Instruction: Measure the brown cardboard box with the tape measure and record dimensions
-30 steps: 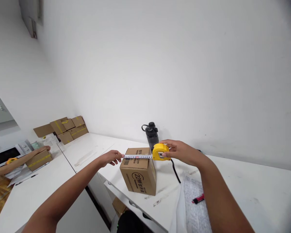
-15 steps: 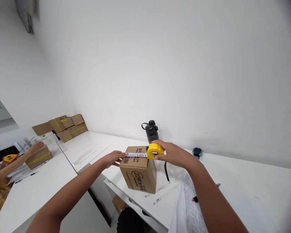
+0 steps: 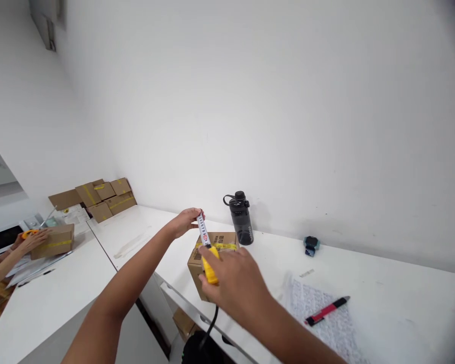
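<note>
1. Head view, left hand: thumb and fingers pinch the free end of the white blade, past the box's back edge in the picture.
2. Right hand: fingers wrapped round the yellow tape measure, gripping its case in front of the box; a black strap hangs below.
3. Blade is out between the two hands, numbers showing, slanting over the box top – cannot tell if it touches the cardboard.
4. Box: brown, printed, yellow strip across the top, standing on the white table near its front edge, partly hidden by the right hand and case.
5. Black bottle: upright, just behind the box, near the wall, carry loop to the left.
6. To the right: watch near the wall; red-and-black pen lying on a written sheet, beside the right forearm.
7. Far left, a co-worker – hands at another brown carton, with a second yellow tape measure; papers and a dark pen lie nearby.
8. Back left: stacked cartons against the wall, microwave at the picture's edge.
</note>
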### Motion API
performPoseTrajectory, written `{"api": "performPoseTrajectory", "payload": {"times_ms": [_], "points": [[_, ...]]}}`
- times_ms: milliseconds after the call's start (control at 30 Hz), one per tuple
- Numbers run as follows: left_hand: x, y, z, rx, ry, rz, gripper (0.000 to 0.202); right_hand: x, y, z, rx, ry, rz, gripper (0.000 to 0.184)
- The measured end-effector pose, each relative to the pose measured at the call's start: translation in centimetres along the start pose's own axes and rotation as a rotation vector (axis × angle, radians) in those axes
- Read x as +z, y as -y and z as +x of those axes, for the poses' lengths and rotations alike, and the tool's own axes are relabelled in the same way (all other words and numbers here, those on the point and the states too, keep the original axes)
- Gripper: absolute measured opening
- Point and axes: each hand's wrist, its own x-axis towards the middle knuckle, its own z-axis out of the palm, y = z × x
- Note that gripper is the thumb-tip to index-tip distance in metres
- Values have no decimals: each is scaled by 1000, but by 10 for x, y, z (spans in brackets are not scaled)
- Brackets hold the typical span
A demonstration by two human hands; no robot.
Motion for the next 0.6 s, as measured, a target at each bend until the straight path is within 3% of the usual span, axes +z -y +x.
{"api": "performPoseTrajectory", "payload": {"times_ms": [100, 200, 400, 600], "points": [[22, 12, 16, 16, -29, 169, 39, 28, 21, 0, 34, -81, -81, 43], [38, 32, 25, -7, -49, 347, 39, 41, 28, 0, 96, -26, -110, 42], [48, 52, 26, 27, -4, 527, 40, 28, 19, 3, 124, 177, -56, 65], [50, 49, 24, 92, 69, 634, 40, 20, 0, 5, -41, 105, -23, 73]]}}
